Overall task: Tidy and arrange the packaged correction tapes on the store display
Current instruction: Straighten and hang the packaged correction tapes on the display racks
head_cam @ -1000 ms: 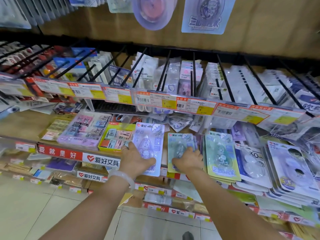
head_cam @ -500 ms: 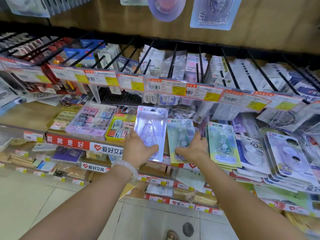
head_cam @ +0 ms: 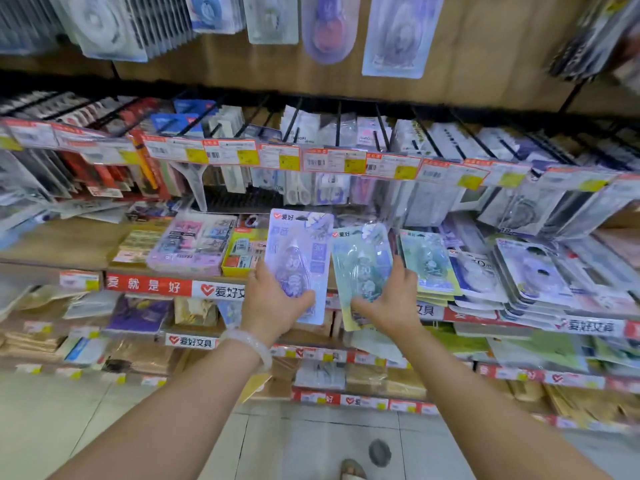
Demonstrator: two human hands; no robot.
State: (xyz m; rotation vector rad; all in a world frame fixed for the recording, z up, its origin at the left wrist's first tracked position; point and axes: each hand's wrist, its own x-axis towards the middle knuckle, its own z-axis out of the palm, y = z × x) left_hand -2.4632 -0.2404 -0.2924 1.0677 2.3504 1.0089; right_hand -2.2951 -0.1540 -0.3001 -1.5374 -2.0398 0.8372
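Correction tape packs, flat glossy plastic cards: left hand [head_cam: 273, 303] grips a purple pack [head_cam: 298, 261], right hand [head_cam: 388, 303] grips a green pack [head_cam: 360, 268] beside it.

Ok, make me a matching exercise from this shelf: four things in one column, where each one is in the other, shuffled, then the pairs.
Things
1. purple pack
2. green pack
3. white bracelet
4. yellow box

Places
A. on the left wrist
B. on the shelf, left of the purple pack
C. in the right hand
D. in the left hand

Pairs: 1-D, 2-C, 3-A, 4-B
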